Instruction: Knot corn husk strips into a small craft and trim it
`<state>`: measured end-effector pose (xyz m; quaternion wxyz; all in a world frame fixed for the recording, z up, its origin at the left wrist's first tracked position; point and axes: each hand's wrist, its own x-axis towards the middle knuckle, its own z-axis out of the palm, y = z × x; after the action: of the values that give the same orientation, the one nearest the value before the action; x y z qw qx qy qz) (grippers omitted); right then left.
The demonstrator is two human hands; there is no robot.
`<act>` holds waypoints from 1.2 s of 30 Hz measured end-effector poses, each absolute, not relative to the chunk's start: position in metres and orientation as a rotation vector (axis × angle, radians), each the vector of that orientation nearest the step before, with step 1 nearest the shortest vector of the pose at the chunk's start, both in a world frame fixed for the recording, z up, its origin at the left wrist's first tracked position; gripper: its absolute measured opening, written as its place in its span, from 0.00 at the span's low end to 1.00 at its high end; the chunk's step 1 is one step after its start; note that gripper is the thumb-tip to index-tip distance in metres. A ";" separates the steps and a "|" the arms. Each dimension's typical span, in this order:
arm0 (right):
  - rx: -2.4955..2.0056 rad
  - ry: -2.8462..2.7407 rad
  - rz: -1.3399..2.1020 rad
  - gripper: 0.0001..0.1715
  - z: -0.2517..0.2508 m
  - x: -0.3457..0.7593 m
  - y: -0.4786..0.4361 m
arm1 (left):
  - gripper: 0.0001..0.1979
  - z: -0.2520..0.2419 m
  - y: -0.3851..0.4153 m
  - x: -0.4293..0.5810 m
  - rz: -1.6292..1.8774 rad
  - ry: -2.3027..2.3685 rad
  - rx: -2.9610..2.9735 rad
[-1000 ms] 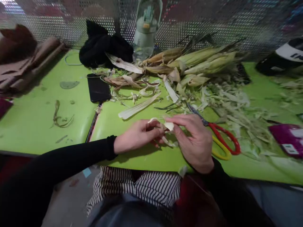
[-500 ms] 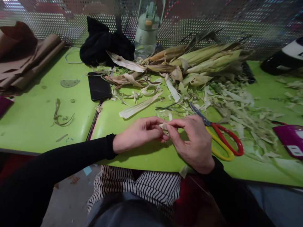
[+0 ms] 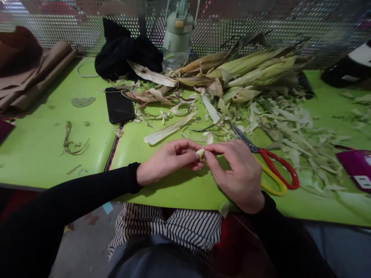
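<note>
Between my two hands is a small pale piece of corn husk (image 3: 200, 154), folded or curled, just above the green table (image 3: 162, 193). My left hand (image 3: 174, 159) pinches it from the left with thumb and forefinger. From the other side, my right hand (image 3: 234, 170) grips its edge between thumb and fingertips, partly hiding it. Scissors (image 3: 265, 154) with one red and one yellow handle lie beside my right hand, blades pointing away. A long flat husk strip (image 3: 171, 127) rests just beyond my left hand.
Dried corn husks (image 3: 255, 75) are heaped at the back, with shredded husk (image 3: 301, 127) spread at right. A phone (image 3: 118, 105), black cloth (image 3: 127, 54), a water bottle (image 3: 177, 42) and brown paper (image 3: 40, 81) lie around. A perforated screen (image 3: 246, 23) borders the far edge.
My fingers have shifted slightly on the husk piece, and more of its rounded pale side shows now. Both hands stay in nearly the same place. The view has tilted a little.
</note>
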<state>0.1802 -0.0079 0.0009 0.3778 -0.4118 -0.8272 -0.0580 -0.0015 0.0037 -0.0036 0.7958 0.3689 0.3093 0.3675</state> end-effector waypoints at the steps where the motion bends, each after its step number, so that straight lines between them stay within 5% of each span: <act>1: -1.062 -2.109 -0.137 0.05 0.001 0.180 -0.008 | 0.08 -0.005 0.004 -0.002 0.791 0.657 0.791; 19: -0.968 -2.309 0.042 0.01 0.005 0.188 -0.004 | 0.06 -0.002 0.004 -0.001 0.770 0.767 0.811; 28: -1.014 -2.264 -0.106 0.06 0.002 0.186 -0.005 | 0.08 0.004 0.007 -0.006 0.733 0.754 0.834; 36: -1.027 -2.157 0.145 0.09 0.003 0.188 -0.007 | 0.06 -0.001 0.006 -0.004 0.687 0.671 0.807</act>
<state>0.1884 -0.0073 0.0031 0.3656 -0.3994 -0.8388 0.0565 -0.0044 0.0061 -0.0006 0.8098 0.3774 0.3137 0.3216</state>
